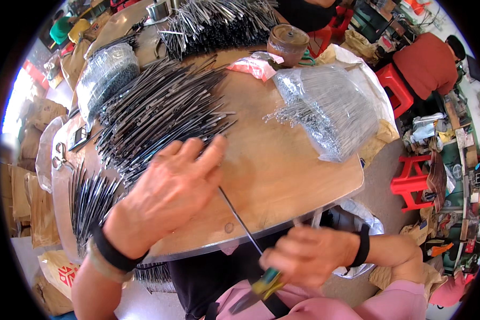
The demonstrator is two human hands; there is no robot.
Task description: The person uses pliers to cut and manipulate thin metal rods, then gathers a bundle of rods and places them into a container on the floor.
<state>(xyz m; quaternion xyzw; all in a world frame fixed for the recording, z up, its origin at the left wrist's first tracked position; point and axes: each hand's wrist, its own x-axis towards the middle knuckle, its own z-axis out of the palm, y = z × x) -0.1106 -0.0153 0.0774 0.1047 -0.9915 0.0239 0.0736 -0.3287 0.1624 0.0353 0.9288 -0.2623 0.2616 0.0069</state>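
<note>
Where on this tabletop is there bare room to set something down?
The widest bare patch of tabletop lies between the left hand, the clear bag of thin rods and the front edge. The left side is crowded with dark strips.

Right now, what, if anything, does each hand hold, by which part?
Right hand: a blurred tool, apparently by its yellow-and-green handle; a grip on the thin dark rod is unclear. Left hand: cannot be told.
</note>
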